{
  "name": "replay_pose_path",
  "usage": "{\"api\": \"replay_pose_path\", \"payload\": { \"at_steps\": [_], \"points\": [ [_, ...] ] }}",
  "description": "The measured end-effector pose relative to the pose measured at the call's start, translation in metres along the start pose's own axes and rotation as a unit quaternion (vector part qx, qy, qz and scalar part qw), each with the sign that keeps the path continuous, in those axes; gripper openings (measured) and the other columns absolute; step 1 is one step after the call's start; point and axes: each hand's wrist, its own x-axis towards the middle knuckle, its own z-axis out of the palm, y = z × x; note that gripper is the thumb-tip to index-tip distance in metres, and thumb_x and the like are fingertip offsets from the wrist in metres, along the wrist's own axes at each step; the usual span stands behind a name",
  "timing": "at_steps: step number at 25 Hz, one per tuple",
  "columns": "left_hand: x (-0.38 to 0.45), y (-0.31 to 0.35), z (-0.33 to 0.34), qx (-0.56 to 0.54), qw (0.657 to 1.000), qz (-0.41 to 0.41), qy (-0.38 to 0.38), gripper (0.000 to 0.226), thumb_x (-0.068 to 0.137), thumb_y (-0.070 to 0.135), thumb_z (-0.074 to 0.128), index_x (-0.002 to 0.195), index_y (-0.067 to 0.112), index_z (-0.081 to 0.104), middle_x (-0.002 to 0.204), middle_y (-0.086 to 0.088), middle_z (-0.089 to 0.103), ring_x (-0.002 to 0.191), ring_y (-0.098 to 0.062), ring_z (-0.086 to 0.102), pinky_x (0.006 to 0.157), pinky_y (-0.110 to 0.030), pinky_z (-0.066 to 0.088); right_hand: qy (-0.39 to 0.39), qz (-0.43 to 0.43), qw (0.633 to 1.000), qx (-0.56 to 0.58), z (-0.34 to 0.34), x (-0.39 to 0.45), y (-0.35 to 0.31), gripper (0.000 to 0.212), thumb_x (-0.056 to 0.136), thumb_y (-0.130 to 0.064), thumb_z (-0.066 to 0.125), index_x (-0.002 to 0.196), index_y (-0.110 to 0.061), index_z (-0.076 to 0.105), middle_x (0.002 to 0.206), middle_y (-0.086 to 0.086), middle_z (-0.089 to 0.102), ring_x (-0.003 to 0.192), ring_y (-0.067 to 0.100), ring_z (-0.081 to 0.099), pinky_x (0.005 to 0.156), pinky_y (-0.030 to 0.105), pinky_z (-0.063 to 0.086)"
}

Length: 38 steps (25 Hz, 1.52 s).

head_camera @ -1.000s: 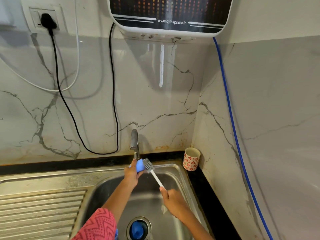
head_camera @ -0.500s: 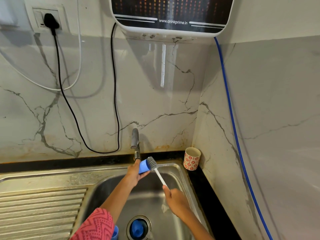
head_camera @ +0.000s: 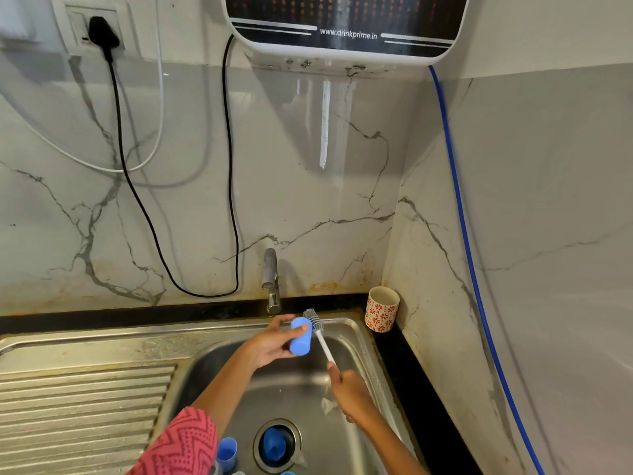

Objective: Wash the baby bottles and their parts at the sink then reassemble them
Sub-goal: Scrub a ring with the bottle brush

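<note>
My left hand (head_camera: 270,342) holds a blue bottle cap (head_camera: 300,336) just under the tap (head_camera: 271,282), over the steel sink (head_camera: 359,341). My right hand (head_camera: 349,392) grips the white handle of a bottle brush (head_camera: 317,329); its grey bristle head touches the cap's upper right side. A blue part (head_camera: 273,443) sits on the sink drain. Another blue piece (head_camera: 226,452) stands at the basin's near left, partly hidden by my sleeve. A small clear piece (head_camera: 327,404) lies on the basin floor beside my right hand.
A red-flowered cup (head_camera: 381,313) stands on the black counter in the back right corner. The ribbed draining board (head_camera: 78,413) lies to the left. A water purifier (head_camera: 342,25) hangs above, with a blue tube (head_camera: 459,207) and black cable (head_camera: 229,166) running down the walls.
My left hand has turned the blue cap so its closed end faces me. The brush head has slid from the cap's front to its upper right side.
</note>
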Motion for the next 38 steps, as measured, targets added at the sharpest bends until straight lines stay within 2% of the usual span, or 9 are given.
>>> {"api": "replay_pose_path", "payload": {
  "at_steps": [5,8,15,20,24,26,30,33,38],
  "points": [
    [0.01,0.001,0.001,-0.041,0.992,0.062,0.106,0.025,0.095,0.021,0.052,0.113,0.003,0.051,0.116,-0.02,0.053,0.102,-0.028,0.054,0.079,-0.039,0.053,0.046,-0.04,0.998,-0.027,-0.003,0.005,-0.008,0.05,0.099,-0.049,0.03,0.059,-0.02,0.038,0.066,0.002,0.049,0.071,0.021,0.051,0.061,0.027,0.036],
    [0.018,-0.007,-0.009,0.088,0.971,0.095,0.2,0.027,0.099,0.023,0.046,0.113,0.004,0.058,0.11,-0.013,0.055,0.1,-0.022,0.048,0.091,-0.038,0.038,0.057,-0.092,0.99,-0.087,-0.005,0.0,-0.009,0.052,0.1,-0.049,0.026,0.072,-0.016,0.055,0.078,0.006,0.058,0.074,0.021,0.053,0.063,0.027,0.036],
    [0.025,-0.018,-0.012,0.322,0.89,0.247,0.207,0.021,0.093,0.007,0.053,0.084,0.004,0.071,0.078,-0.008,0.06,0.077,-0.02,0.052,0.061,-0.024,0.034,0.064,-0.063,0.986,-0.142,0.0,0.003,-0.009,0.06,0.1,-0.05,0.023,0.107,-0.007,0.064,0.104,0.01,0.067,0.098,0.026,0.062,0.07,0.029,0.041],
    [0.031,-0.024,-0.022,0.37,0.859,0.277,0.222,0.02,0.092,0.012,0.056,0.087,0.001,0.073,0.084,-0.012,0.069,0.076,-0.02,0.058,0.061,-0.02,0.038,0.057,-0.099,0.984,-0.138,-0.006,0.004,-0.01,0.055,0.1,-0.051,0.024,0.09,-0.011,0.062,0.084,0.004,0.059,0.079,0.021,0.057,0.066,0.028,0.039],
    [0.038,-0.03,-0.023,0.42,0.83,0.295,0.221,0.014,0.089,0.012,0.06,0.087,0.005,0.073,0.09,-0.011,0.069,0.087,-0.024,0.06,0.071,-0.032,0.048,0.067,-0.062,0.988,-0.125,-0.013,0.008,-0.006,0.057,0.101,-0.048,0.025,0.094,-0.008,0.065,0.088,0.007,0.063,0.091,0.025,0.062,0.069,0.029,0.041],
    [0.04,-0.03,-0.022,0.418,0.834,0.285,0.219,0.015,0.09,0.014,0.06,0.091,0.007,0.073,0.094,-0.01,0.069,0.092,-0.025,0.06,0.076,-0.039,0.051,0.064,-0.077,0.99,-0.104,-0.019,0.009,-0.008,0.052,0.1,-0.048,0.026,0.07,-0.018,0.056,0.075,0.003,0.059,0.077,0.022,0.057,0.066,0.031,0.041],
    [0.036,-0.026,-0.011,0.327,0.875,0.24,0.266,0.021,0.092,0.015,0.056,0.086,0.006,0.074,0.089,-0.01,0.069,0.088,-0.026,0.062,0.077,-0.034,0.048,0.023,-0.081,0.992,-0.095,-0.001,0.005,-0.003,0.053,0.098,-0.052,0.028,0.058,-0.021,0.041,0.069,0.003,0.054,0.072,0.022,0.055,0.061,0.03,0.039],
    [0.02,-0.021,0.009,0.07,0.938,0.121,0.318,0.027,0.093,0.015,0.055,0.106,-0.006,0.066,0.109,-0.022,0.064,0.097,-0.03,0.058,0.083,-0.034,0.043,0.075,-0.08,0.986,-0.123,0.002,0.005,-0.005,0.057,0.1,-0.049,0.024,0.081,-0.013,0.064,0.09,0.01,0.067,0.092,0.029,0.063,0.07,0.03,0.043],
    [0.012,-0.012,0.016,-0.26,0.942,-0.024,0.211,0.039,0.094,0.023,0.054,0.125,-0.001,0.055,0.125,-0.014,0.06,0.119,-0.026,0.053,0.111,-0.054,0.013,0.084,-0.124,0.97,-0.19,0.013,-0.005,-0.009,0.06,0.098,-0.054,0.023,0.101,-0.013,0.066,0.099,0.008,0.069,0.094,0.025,0.064,0.071,0.03,0.044]
  ]
}}
